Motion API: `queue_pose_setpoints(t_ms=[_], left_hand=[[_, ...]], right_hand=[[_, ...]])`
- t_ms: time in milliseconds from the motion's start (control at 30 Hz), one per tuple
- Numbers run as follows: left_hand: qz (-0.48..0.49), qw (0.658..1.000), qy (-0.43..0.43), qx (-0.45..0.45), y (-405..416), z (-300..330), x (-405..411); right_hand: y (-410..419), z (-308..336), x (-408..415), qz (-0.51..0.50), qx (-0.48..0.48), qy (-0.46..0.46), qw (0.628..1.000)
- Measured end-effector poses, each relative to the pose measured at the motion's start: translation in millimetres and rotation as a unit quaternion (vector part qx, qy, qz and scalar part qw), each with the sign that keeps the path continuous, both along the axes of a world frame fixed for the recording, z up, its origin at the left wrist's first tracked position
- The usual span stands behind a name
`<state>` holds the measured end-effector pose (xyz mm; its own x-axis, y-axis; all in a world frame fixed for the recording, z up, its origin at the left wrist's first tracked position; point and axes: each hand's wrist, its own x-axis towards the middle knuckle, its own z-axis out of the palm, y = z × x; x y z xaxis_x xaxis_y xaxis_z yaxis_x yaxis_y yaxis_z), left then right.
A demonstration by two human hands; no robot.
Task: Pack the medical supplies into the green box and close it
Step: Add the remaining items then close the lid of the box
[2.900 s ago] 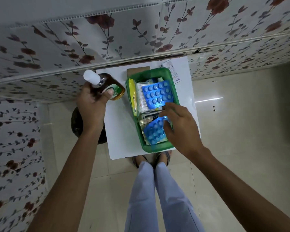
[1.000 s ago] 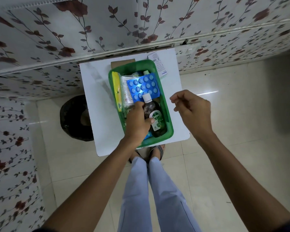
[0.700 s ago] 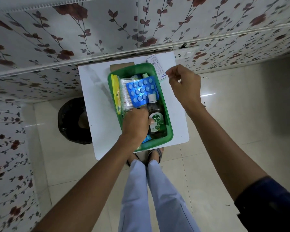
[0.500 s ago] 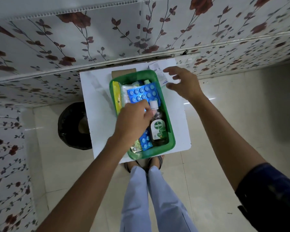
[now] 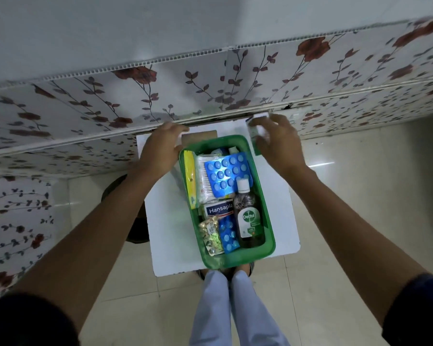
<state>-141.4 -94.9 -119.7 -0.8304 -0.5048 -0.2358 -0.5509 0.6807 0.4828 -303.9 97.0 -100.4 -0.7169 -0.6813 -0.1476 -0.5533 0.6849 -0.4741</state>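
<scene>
The green box (image 5: 238, 258) stands open on a small white table (image 5: 168, 221). Inside lie a brown Dettol bottle (image 5: 249, 216), a large blue blister pack (image 5: 226, 172), a Hansaplast box (image 5: 218, 209), a yellow packet (image 5: 191, 181), a gold blister strip (image 5: 210, 236) and a pack of cotton swabs. My left hand (image 5: 160, 148) rests palm down at the box's far left corner, fingertips beside a brown cardboard piece (image 5: 200, 136). My right hand (image 5: 278, 141) grips a small white-and-green pack (image 5: 256, 128) at the table's far right corner. No lid is visible.
A wall with floral panels runs right behind the table. A dark round object (image 5: 115, 193) sits on the tiled floor under the table's left side. My legs and feet are below the table's near edge.
My left hand let go of the Dettol bottle, now lying in the box, and moved to the far left corner. My right hand reached to the far right and closed on the small pack.
</scene>
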Motion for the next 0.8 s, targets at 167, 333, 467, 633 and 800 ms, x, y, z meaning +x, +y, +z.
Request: queue_pose_setpoints(t_ms=[167, 333, 467, 633, 800], left_hand=[[-0.107, 0.992, -0.055, -0.023, -9, -17, -9], [-0.023, 0.996, -0.086, -0.023, -6, -15, -5], [0.173, 0.985, -0.004, 0.021, 2, 3, 29], [0.332, 0.935, 0.036, 0.122, 48, 24, 83], [0.414, 0.892, 0.087, 0.158, 87, 50, 102]], right_hand=[[22, 48, 28, -0.014, -0.135, -0.062, 0.989], [38, 78, 62, 0.085, -0.068, -0.215, 0.971], [50, 73, 98, 0.077, 0.013, -0.247, 0.966], [52, 50, 148, 0.077, 0.093, -0.161, 0.979], [54, 38, 157, 0.11, 0.117, -0.032, 0.987]])
